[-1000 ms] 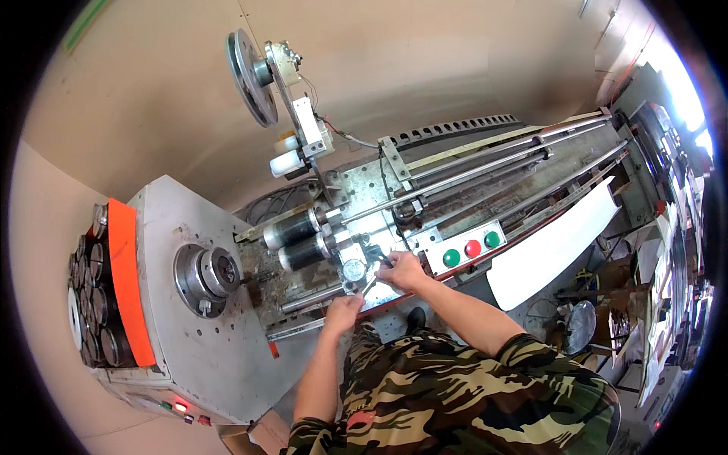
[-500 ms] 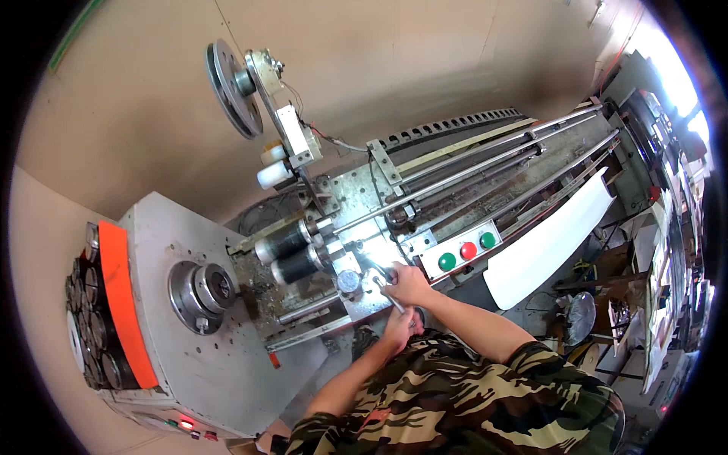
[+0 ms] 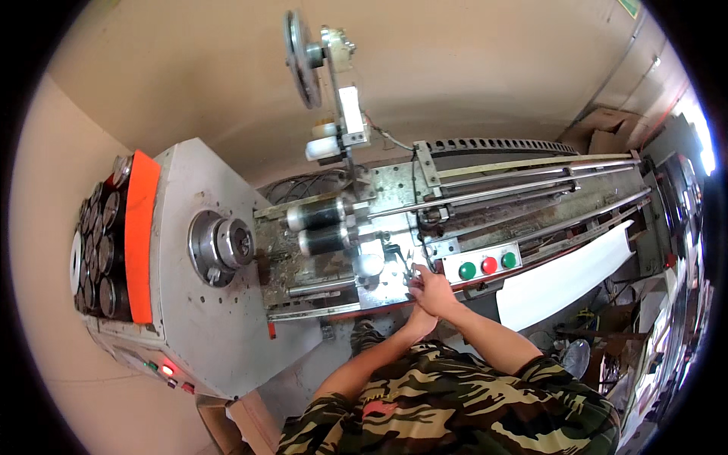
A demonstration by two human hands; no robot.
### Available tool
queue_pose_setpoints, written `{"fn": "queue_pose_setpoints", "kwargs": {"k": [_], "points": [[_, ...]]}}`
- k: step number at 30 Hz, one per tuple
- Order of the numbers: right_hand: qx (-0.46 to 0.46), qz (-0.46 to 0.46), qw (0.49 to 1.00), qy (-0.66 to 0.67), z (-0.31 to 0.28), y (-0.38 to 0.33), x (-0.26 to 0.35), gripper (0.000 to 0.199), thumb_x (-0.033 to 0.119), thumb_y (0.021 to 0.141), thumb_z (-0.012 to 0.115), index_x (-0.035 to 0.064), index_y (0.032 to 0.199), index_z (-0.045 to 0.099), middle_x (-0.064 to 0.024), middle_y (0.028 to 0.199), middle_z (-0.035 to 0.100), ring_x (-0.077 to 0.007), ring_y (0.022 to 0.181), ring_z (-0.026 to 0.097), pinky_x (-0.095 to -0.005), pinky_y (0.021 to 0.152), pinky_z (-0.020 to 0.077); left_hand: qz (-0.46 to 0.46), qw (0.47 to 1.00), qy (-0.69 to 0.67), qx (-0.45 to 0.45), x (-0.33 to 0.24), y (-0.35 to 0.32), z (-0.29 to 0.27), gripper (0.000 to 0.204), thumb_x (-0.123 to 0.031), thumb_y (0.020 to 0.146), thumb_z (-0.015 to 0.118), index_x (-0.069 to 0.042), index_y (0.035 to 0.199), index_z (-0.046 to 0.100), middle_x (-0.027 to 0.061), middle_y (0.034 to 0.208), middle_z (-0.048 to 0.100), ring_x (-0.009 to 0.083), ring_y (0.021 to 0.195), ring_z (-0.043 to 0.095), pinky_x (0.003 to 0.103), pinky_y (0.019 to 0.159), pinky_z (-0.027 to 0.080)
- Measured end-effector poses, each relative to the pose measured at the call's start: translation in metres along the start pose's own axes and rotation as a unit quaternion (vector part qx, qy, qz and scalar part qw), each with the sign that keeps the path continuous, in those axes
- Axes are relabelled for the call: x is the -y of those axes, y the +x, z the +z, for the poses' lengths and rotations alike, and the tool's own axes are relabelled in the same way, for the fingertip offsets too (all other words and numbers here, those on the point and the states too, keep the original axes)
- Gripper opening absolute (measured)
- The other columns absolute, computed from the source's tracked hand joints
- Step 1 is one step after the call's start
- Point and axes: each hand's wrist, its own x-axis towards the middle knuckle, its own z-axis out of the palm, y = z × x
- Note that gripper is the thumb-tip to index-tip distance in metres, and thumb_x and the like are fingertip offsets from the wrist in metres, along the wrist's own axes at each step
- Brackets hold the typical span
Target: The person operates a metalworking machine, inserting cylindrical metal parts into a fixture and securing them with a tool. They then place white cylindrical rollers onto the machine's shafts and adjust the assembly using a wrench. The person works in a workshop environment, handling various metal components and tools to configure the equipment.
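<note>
My right hand [image 3: 434, 293] is at the front edge of the machine's shiny metal carriage plate [image 3: 394, 287], its fingers curled together. A small bit of metal shows by the fingertips; what they hold is hard to make out. My left hand [image 3: 422, 322] sits just below and behind it, against the right wrist, with its fingers hidden. A dark clamp handle [image 3: 393, 250] stands on the plate close to the hands. Left of it is a round silver gauge-like disc [image 3: 369, 265]. Two black rollers [image 3: 322, 227] project leftward from the carriage.
A grey headstock with a metal chuck [image 3: 235, 243] stands at the left. Steel guide rods [image 3: 516, 180] run to the right. A button box [image 3: 485, 263] with green and red buttons sits right of my hands, beside a white sheet [image 3: 561, 280]. A pulley wheel [image 3: 302, 61] rises behind.
My view has turned, shifting the machine in the picture. Before, a metal rod-like tool showed between my two hands; now the hands are closer together, overlapping, and the rod is out of sight.
</note>
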Motion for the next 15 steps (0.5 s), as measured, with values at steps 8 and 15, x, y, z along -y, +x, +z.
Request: {"fn": "queue_pose_setpoints", "kwargs": {"k": [8,15], "points": [[0.096,-0.069,0.990,0.077,-0.048,-0.020,0.057,0.056,0.032,0.079,0.076,0.0062,0.125,0.057,-0.0104,0.084,0.067,-0.0184,0.078,0.065,-0.0308,0.069,0.0528,0.064,0.864,0.496,0.061,-0.047,-0.118,-0.113,0.022,-0.025,0.095,0.050,-0.004,0.100,0.053,0.0161,0.095,0.062,0.0334,0.086,0.062,0.043,0.076,0.048],[0.252,0.094,0.904,0.333,-0.022,-0.014,0.061,0.023,0.019,0.093,0.062,-0.0036,0.092,0.064,-0.0085,0.079,0.068,-0.0126,0.067,0.064,-0.0268,0.063,0.0549,0.083,0.898,0.409,0.140,-0.099,-0.101,-0.174,0.031,-0.027,0.095,0.055,-0.005,0.116,0.060,0.0123,0.102,0.064,0.0285,0.094,0.062,0.038,0.083,0.049]]}}
